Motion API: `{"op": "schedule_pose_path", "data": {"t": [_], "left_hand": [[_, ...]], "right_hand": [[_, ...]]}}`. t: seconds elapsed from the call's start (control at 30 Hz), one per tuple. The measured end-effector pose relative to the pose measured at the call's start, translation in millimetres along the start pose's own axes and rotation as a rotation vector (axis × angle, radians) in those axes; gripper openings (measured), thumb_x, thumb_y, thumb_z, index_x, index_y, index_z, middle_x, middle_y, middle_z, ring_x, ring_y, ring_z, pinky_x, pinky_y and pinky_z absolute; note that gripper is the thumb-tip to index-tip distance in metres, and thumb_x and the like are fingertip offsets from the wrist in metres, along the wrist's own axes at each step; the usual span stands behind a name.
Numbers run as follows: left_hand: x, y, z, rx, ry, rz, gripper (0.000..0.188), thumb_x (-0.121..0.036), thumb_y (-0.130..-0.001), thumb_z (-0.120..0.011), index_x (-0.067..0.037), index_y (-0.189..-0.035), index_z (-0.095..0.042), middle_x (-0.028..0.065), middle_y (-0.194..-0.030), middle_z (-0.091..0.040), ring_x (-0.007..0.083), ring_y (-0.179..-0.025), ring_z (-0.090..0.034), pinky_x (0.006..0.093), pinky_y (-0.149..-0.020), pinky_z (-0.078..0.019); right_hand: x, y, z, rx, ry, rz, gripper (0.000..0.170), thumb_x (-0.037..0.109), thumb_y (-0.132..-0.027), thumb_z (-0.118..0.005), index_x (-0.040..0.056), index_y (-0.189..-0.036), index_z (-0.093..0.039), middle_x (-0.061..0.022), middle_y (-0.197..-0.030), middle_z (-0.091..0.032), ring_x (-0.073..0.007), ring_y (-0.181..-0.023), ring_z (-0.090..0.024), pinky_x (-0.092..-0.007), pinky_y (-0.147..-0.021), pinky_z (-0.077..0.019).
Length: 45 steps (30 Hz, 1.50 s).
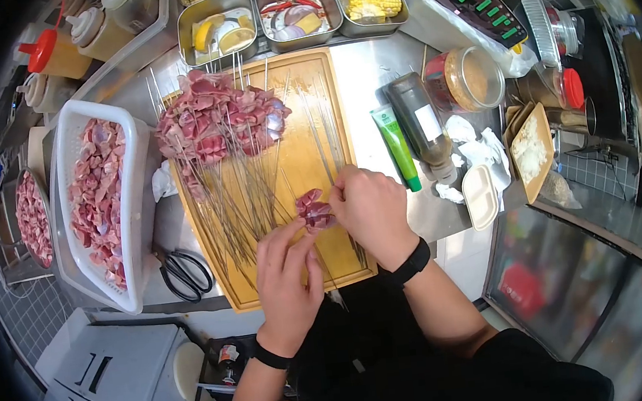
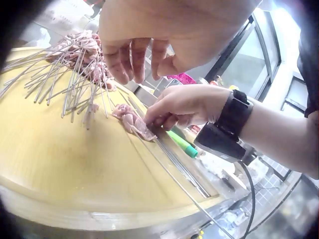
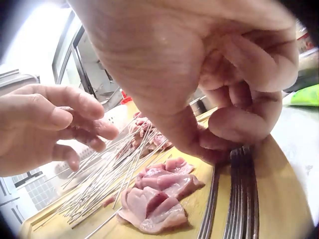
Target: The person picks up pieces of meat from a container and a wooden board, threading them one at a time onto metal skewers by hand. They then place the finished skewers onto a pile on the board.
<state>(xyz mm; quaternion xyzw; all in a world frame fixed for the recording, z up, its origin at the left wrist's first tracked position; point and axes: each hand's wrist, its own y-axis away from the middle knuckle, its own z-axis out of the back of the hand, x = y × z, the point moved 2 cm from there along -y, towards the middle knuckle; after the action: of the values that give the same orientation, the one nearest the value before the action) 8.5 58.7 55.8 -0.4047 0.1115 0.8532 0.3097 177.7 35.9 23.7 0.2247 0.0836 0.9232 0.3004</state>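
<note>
A skewered piece of raw meat (image 1: 314,209) lies on the wooden cutting board (image 1: 327,265), between my two hands. In the right wrist view, the meat (image 3: 154,209) shows its pink folds, with a thin rod running out of it. My right hand (image 1: 374,207) bends over a row of metal skewers (image 3: 241,194) along the board's right side and pinches at them with thumb and fingertips. Beside the meat, my left hand (image 1: 285,270) has loosely bent, parted fingers holding nothing. Farther up the board is a heap of skewered meat (image 1: 204,111), its metal rods fanning toward me.
A white basket of cut meat (image 1: 101,202) and black-handled scissors (image 1: 183,274) are on the left. To the right are a green tube (image 1: 397,147), a dark bottle (image 1: 417,118) and a jar (image 1: 471,78). Metal trays (image 1: 299,13) line the back.
</note>
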Motion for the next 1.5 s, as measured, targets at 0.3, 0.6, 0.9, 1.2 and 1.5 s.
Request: {"op": "schedule_pose_path", "data": {"t": [0.3, 0.6, 0.9, 1.2, 1.5], "left_hand": [[17, 4, 17, 0.01, 0.035, -0.009, 0.026, 0.012, -0.083, -0.062, 0.0, -0.106, -0.067, 0.0148, -0.117, -0.067, 0.0353, -0.106, -0.062, 0.041, -0.093, -0.05], [26, 1, 24, 0.153, 0.185, 0.035, 0.022, 0.007, -0.085, -0.062, 0.001, -0.106, -0.067, 0.0166, -0.11, -0.068, 0.0349, -0.099, -0.064, 0.0409, -0.088, -0.0522], [1, -20, 6, 0.256, 0.671, 0.382, 0.019, 0.002, -0.097, -0.062, 0.002, -0.115, -0.068, 0.0087, -0.112, -0.07, 0.0117, -0.094, -0.064, 0.0259, -0.08, -0.0515], [-11, -9, -13, 0.432, 0.91, 0.557, 0.01, 0.002, -0.096, -0.068, 0.003, -0.106, -0.069, 0.0083, -0.096, -0.073, 0.0104, -0.081, -0.067, 0.0227, -0.07, -0.0526], [-12, 11, -4, 0.487, 0.838, 0.546, 0.008, 0.001, -0.097, -0.068, 0.004, -0.104, -0.068, 0.0076, -0.094, -0.072, 0.0098, -0.081, -0.067, 0.0231, -0.076, -0.0554]], "right_hand": [[0, 3, -4, -0.068, -0.027, -0.094, 0.01, 0.016, -0.081, -0.073, 0.0065, -0.079, -0.071, -0.0144, -0.071, -0.071, -0.0341, -0.066, -0.07, -0.0434, -0.061, -0.0562], [-9, 14, -5, -0.132, -0.224, -0.097, 0.01, 0.014, -0.083, -0.071, 0.005, -0.081, -0.071, -0.0149, -0.067, -0.068, -0.0348, -0.066, -0.07, -0.0438, -0.063, -0.0564], [-12, 57, 29, -0.086, -0.761, -0.037, 0.01, 0.006, -0.086, -0.069, 0.0013, -0.091, -0.062, -0.0104, -0.064, -0.058, -0.0251, -0.057, -0.061, -0.0354, -0.058, -0.0502], [-15, 128, 21, 0.102, -0.802, -0.001, 0.017, 0.003, -0.086, -0.07, 0.0054, -0.096, -0.056, -0.0091, -0.073, -0.055, -0.0255, -0.064, -0.06, -0.0344, -0.061, -0.0495], [-24, 156, 7, 0.181, -0.842, 0.035, 0.016, 0.007, -0.089, -0.072, 0.0073, -0.101, -0.061, -0.004, -0.073, -0.062, -0.019, -0.057, -0.063, -0.031, -0.057, -0.051]]}}
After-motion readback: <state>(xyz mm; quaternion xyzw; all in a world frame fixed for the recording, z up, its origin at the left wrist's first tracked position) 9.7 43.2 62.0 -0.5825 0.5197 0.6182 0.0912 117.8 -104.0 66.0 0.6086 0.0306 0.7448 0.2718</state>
